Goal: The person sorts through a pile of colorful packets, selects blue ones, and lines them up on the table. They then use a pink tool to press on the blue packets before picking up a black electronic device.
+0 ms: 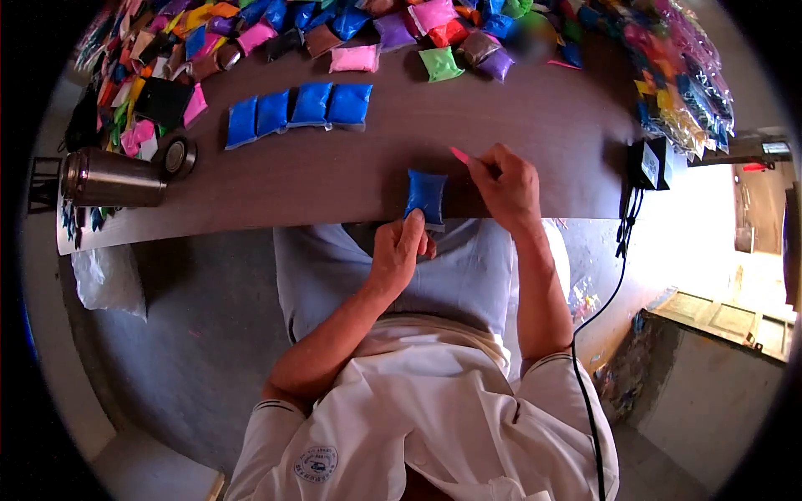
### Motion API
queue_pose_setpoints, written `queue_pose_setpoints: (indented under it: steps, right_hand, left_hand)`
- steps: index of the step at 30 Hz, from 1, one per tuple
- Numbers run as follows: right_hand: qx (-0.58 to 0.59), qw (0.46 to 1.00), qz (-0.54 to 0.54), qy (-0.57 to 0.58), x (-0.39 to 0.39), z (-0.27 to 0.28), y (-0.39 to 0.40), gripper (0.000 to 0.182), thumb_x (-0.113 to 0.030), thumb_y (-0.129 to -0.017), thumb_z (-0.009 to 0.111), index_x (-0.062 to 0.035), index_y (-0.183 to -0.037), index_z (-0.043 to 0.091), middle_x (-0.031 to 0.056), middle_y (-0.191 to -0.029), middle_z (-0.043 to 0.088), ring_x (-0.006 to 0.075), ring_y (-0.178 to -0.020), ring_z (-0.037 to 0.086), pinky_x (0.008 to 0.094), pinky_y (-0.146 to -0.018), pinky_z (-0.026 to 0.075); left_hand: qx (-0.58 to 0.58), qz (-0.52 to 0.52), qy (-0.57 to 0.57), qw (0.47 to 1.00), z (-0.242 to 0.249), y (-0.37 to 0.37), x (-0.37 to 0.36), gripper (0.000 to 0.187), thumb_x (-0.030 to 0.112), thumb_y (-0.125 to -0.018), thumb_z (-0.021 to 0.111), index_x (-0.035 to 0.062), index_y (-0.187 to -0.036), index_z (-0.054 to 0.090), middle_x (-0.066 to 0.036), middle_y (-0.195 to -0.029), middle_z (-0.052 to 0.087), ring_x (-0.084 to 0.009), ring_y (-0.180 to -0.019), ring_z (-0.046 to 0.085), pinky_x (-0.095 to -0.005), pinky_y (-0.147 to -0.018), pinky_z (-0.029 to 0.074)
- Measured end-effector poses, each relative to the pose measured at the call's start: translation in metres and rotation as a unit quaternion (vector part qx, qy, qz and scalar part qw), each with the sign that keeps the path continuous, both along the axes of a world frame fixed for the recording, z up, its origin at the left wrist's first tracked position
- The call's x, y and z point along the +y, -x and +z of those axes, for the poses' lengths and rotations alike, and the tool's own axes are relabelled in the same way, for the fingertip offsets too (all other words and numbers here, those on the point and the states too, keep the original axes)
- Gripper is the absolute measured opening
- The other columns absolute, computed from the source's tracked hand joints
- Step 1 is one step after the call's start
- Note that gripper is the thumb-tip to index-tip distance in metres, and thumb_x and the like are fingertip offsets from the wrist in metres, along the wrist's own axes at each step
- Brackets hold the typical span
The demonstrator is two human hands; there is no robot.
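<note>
A small blue powder packet (427,194) lies at the near edge of the brown table (518,125). My left hand (399,250) pinches its near corner from below the table edge. My right hand (505,186) rests on the table just right of the packet and grips a thin pink stick (460,155) that points up and left. Further back on the left, several matching blue packets (299,110) lie side by side in a row.
A heap of many-coloured packets (351,29) fills the table's far side, with bagged packets (681,79) at the far right. A steel flask (113,178) and a tape roll (177,155) sit at the left. A black box (650,163) with a cable hangs at the right edge.
</note>
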State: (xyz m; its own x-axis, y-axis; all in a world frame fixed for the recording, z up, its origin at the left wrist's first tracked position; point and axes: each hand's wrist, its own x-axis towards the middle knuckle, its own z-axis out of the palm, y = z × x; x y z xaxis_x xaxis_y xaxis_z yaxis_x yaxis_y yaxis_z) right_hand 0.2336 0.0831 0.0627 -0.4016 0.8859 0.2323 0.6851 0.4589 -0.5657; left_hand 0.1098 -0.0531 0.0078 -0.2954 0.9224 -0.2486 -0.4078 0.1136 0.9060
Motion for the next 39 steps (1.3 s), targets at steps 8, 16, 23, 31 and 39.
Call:
queue_pose_setpoints:
  steps: [8,16,23,31,39]
  right_hand:
    - [0.021,0.99,0.13,0.053,-0.029,0.01,0.013,0.019,-0.021,-0.08,0.07,-0.0057,-0.075,0.059,0.0125,-0.06,0.06,0.0286,-0.053,0.061,0.0382,-0.051,0.048]
    - [-0.006,0.998,0.051,0.021,0.015,-0.009,0.014,0.02,-0.023,-0.079,0.068,-0.0048,-0.074,0.06,0.014,-0.063,0.062,0.0327,-0.058,0.063,0.0415,-0.054,0.048]
    - [0.009,0.988,0.15,0.042,-0.026,0.012,0.022,0.021,-0.022,-0.078,0.07,-0.0052,-0.073,0.059,0.0124,-0.062,0.061,0.0321,-0.057,0.062,0.0402,-0.051,0.048]
    - [-0.018,0.993,0.104,0.053,-0.015,-0.002,0.022,0.022,-0.024,-0.075,0.071,-0.0037,-0.073,0.062,0.0137,-0.065,0.061,0.0332,-0.061,0.061,0.0404,-0.054,0.048]
    - [0.092,0.991,0.092,0.016,-0.014,-0.003,0.014,0.024,-0.025,-0.076,0.071,-0.0055,-0.069,0.059,0.0131,-0.062,0.059,0.0346,-0.059,0.059,0.0427,-0.053,0.046]
  left_hand:
    - [-0.012,-0.012,-0.001,1.0,-0.003,0.0,0.0,0.054,0.043,-0.097,0.049,0.0079,-0.057,0.044,-0.003,-0.053,0.042,-0.0151,-0.053,0.053,-0.031,-0.051,0.041]
    - [0.007,-0.013,-0.028,0.999,0.003,-0.001,0.003,0.054,0.039,-0.099,0.047,0.0055,-0.056,0.044,-0.002,-0.054,0.041,-0.0117,-0.05,0.046,-0.0287,-0.049,0.04]
    - [-0.016,-0.004,0.01,1.0,0.0,-0.001,0.0,0.055,0.045,-0.096,0.051,0.0079,-0.057,0.043,-0.002,-0.051,0.041,-0.0146,-0.05,0.051,-0.0318,-0.049,0.04]
    - [0.106,0.02,0.04,0.993,-0.008,-0.002,0.006,0.049,0.033,-0.098,0.048,0.0051,-0.058,0.045,-0.002,-0.052,0.041,-0.0135,-0.048,0.047,-0.0304,-0.048,0.039]
    - [-0.013,0.023,0.01,1.0,-0.006,0.004,-0.002,0.047,0.033,-0.098,0.05,0.0091,-0.059,0.039,-0.001,-0.051,0.033,-0.0156,-0.047,0.041,-0.0333,-0.051,0.039]
